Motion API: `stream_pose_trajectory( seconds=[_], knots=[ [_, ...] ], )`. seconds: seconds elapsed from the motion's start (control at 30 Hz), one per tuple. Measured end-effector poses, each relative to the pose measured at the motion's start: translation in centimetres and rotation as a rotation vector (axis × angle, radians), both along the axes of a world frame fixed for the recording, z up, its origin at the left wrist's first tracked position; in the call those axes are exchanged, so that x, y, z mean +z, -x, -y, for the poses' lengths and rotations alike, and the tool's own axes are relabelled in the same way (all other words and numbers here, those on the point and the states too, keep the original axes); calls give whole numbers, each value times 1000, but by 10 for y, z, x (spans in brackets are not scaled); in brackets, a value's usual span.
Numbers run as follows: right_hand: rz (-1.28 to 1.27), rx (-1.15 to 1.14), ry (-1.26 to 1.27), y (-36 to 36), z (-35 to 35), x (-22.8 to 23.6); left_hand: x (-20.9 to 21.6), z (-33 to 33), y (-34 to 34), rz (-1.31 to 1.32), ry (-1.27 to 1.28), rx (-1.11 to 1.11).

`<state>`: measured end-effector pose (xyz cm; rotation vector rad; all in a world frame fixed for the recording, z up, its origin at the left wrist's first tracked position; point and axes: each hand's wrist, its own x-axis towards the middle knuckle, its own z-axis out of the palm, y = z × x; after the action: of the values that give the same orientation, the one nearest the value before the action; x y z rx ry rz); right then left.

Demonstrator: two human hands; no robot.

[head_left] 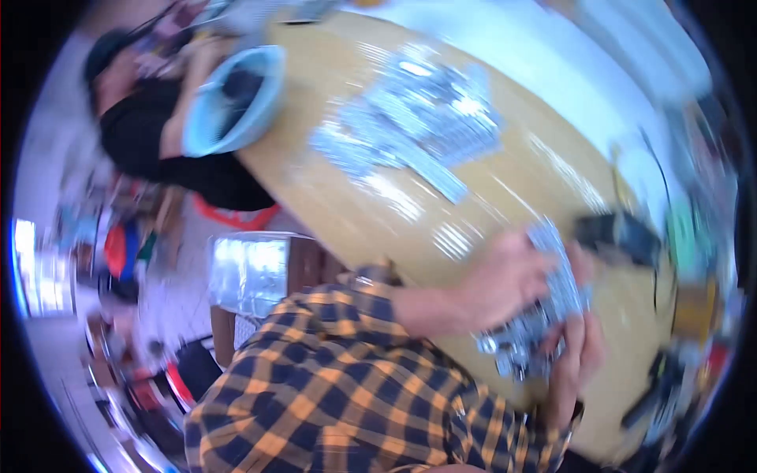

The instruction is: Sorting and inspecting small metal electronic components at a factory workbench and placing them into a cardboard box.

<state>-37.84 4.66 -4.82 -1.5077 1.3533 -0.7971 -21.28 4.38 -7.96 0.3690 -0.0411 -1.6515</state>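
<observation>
A silvery, ribbed flat strip (561,276) stands tilted between my hands; motion blur hides its exact kind. My left hand (505,276) grips the strip's upper part from the left, fingers curled. Lower down, my right hand (574,359) pinches it near its bottom end. Just beneath and between the hands lies a small heap of shiny metallic pieces (516,347), partly covered by my fingers. Farther off on the tan table (323,205) is a large loose pile of similar silvery strips (418,110), with one strip sticking out toward me.
A light blue basket (272,83) with something dark inside is at the table's far left, beside a person in black (138,138). To the right stands a black box (619,236) with a cable. A silver-lined box (248,268) sits left, below the table edge.
</observation>
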Motion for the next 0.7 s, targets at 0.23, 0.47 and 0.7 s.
stream_pose_trajectory(
  seconds=[0.23, 0.47, 0.7],
  knots=[
    [100, 103, 249, 28, 24, -35, -3, -6, -40, 710, 123, -164],
    [90, 281, 174, 41, 34, -36, 10, 29, -45, 1762, 909, -13],
    [-147, 423, 113, 47, 32, 0, 10, 52, -21, 1189, 865, -563]
  ],
)
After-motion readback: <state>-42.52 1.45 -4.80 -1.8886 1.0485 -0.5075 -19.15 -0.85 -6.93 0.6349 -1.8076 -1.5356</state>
